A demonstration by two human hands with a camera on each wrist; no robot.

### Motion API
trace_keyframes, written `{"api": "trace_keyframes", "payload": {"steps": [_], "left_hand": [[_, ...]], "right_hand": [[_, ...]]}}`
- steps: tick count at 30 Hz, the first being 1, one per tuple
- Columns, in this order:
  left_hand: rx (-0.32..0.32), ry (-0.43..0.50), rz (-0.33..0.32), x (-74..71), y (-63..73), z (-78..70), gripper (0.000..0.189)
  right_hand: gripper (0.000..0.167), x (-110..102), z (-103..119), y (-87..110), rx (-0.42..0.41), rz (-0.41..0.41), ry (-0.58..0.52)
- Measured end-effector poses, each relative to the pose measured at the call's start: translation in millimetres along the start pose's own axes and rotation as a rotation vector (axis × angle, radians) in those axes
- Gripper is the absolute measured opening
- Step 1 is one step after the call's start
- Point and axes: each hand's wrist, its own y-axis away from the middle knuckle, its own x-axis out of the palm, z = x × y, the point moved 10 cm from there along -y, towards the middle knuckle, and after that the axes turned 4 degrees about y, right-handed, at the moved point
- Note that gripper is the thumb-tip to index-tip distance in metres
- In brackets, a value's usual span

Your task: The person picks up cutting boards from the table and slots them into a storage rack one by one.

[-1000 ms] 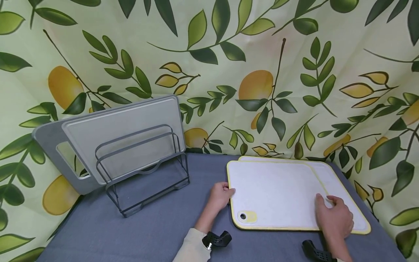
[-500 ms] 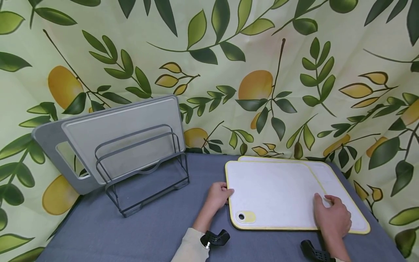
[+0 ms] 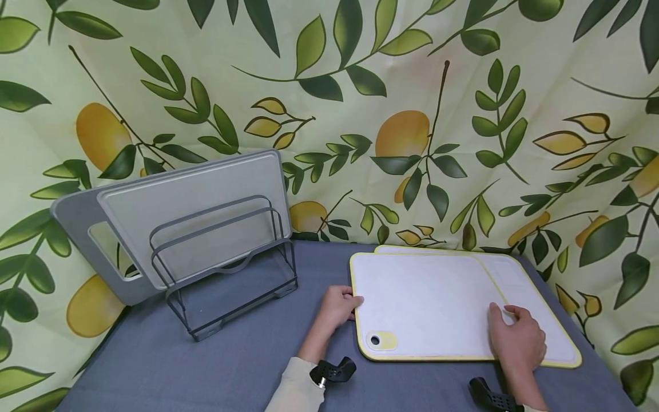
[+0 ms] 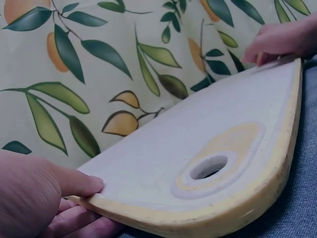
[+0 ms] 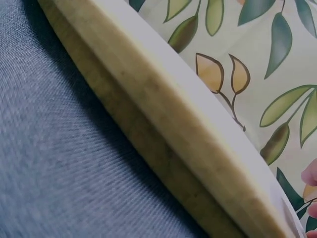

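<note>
A white cutting board (image 3: 422, 303) with a yellow rim lies over a second white cutting board (image 3: 521, 283), whose right part shows beyond it. My left hand (image 3: 336, 307) pinches the upper board's left edge, thumb on top and fingers underneath. In the left wrist view its thumb (image 4: 81, 183) presses close to the corner with the round hole. At the opposite end, my right hand (image 3: 517, 339) holds the upper board's right edge with bent fingers, thumb on the white face. The two yellow edges show stacked in the right wrist view, the upper edge (image 5: 163, 109) overhanging the lower.
At the left stands a dark wire rack (image 3: 226, 270) holding a light grey cutting board (image 3: 206, 177) and a darker grey board (image 3: 84, 223) with a handle slot. A blue-grey cloth (image 3: 247, 366) covers the table. Behind hangs a leaf-patterned curtain (image 3: 350, 126).
Both hands and the upper cutting board have slid slightly left, baring more of the lower board's right side. The lower board and the rack have stayed in place.
</note>
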Motion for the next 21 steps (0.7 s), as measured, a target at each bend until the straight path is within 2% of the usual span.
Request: {"api": "trace_keyframes", "payload": {"steps": [11,21], "left_hand": [[-0.009,-0.019,0.008,-7.6,1.3,2.2,0.027],[-0.013,-0.027,0.016,-13.4,1.6,1.7,0.029]], "right_hand": [[0.062,7.1,4.1,0.8,-0.014,0.046,0.019],[0.061,8.4,7.9,2.6,-0.014,0.053,0.021]]}}
